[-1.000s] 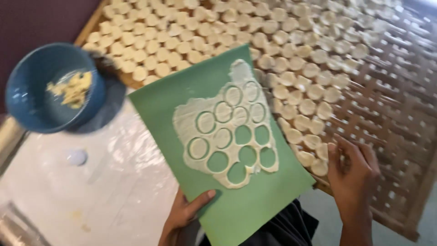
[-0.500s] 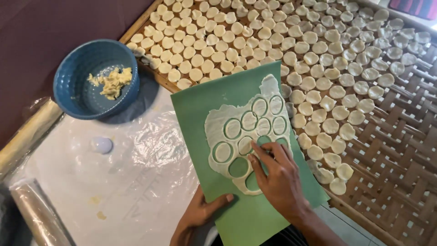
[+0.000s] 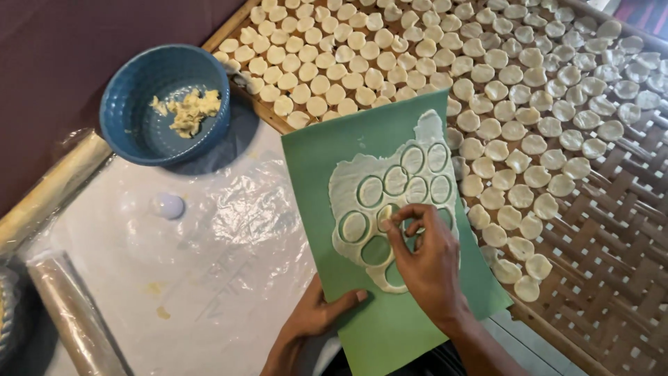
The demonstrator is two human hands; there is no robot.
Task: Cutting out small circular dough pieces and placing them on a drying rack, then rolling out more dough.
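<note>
Clear plastic sheeting (image 3: 174, 278) covers the work surface, and on it, overlapping the edge of a woven bamboo tray (image 3: 612, 230), lies the green mat (image 3: 390, 334) that serves as landmark for everything else. On the upper middle of the mat is a thin sheet of pale dough (image 3: 348, 184), scored with round cuts and showing green holes where rounds are gone. One dough round (image 3: 385, 216) sits near the centre of the mat, directly under the fingertips of the right hand (image 3: 428, 268); it lies just ahead of the fingers, up and slightly left of the palm, and being a disc it has no long axis to speak of. The thumb and forefinger are pinched together on the round's edge, the other fingers curled loosely behind, and the wrist comes in from the mat's lower right corner with the back of the hand turned up. The left hand (image 3: 316, 317) is farther from the round, at the mat's lower left edge, thumb laid flat on the green and fingers hidden beneath, seemingly gripping the mat. Beyond the mat's top and right sides, rows of cut rounds (image 3: 501, 132) cover the tray. Well off to the mat's upper left stands a blue bowl (image 3: 139, 132) holding dough scraps (image 3: 186, 110), with a small white cap (image 3: 168, 206) left of the mat and a plastic-wrapped roller (image 3: 73, 317) at the far lower left
</note>
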